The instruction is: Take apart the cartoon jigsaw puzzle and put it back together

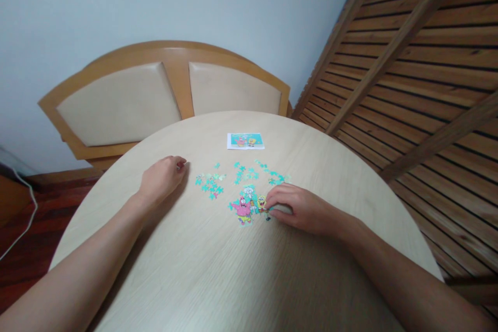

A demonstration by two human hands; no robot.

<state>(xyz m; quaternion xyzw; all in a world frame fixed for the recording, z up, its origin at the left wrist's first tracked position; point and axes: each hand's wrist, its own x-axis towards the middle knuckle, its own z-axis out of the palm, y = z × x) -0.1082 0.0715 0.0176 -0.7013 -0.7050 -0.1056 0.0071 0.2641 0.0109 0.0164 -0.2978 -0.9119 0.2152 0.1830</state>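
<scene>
A partly joined jigsaw puzzle (244,210) lies flat on the table, showing a pink starfish figure, a pale figure and a yellow square one. My right hand (295,207) is at its right edge, thumb and fingertips closed together on a puzzle piece (267,213) beside the yellow figure; the fingers partly hide it. My left hand (162,179) rests on the table to the left of the pieces, its fingers curled in. Whether anything is inside those fingers cannot be seen. Loose turquoise puzzle pieces (210,182) lie nearest to it.
More loose pieces (245,172) spread behind the joined part, some close to my right hand. A small picture card (247,141) lies farther back on the round wooden table (187,280). Behind the table stands a padded chair (128,104); wooden slats (420,88) rise at right.
</scene>
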